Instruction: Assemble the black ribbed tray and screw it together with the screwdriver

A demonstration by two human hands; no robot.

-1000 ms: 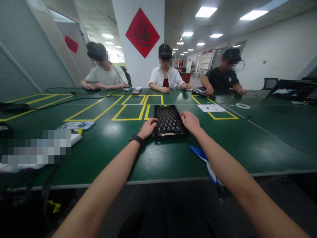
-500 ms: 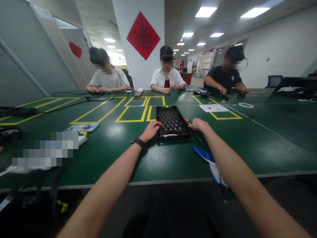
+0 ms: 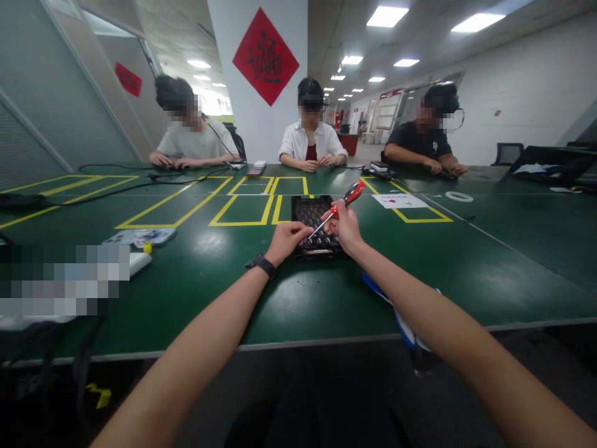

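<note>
Lying near tray: white paper

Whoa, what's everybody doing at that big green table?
Somebody's right hand is holding a red-and-black screwdriver, slanted tip-down over a black tray. The left hand is at the tray's near left side, fingertips close to the tip. Three other people sit across the green table.
</note>
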